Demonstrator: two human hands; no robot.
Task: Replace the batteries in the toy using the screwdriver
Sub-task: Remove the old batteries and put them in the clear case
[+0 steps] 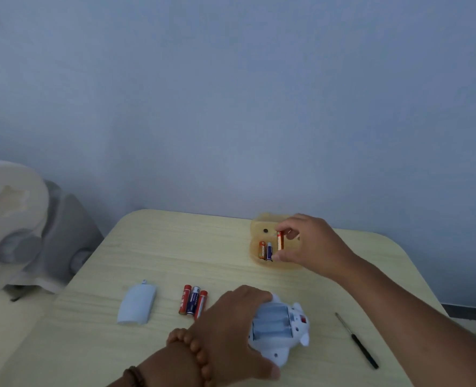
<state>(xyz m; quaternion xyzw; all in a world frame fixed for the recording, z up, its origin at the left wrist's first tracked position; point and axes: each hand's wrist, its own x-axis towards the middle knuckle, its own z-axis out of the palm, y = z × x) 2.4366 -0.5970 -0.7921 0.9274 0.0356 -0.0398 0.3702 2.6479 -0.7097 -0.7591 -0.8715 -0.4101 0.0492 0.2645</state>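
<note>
Table (147, 247) backs onto the blue wall (231, 107) and has rounded far corners. The amber dish (259, 227) sits close to that far edge, so there's little room beyond the right hand (312, 244). Bare top between the 2 hands, more left of the dish.

Right hand: thumb and index narrow, pinching 1 orange battery (280, 240) end to end over the dish. 2 dish batteries (266, 250) lie just left of those fingertips.

Left hand (231, 331): fingers curled over the toy (284, 331), thumb at its near end. The toy's 3-slot bay faces up, empty.

Left of those knuckles: 3 loose batteries (193, 303) side by side, then the battery cover (137, 304).

Screwdriver (356, 340) lies right of the toy, untouched, near the right edge.
</note>
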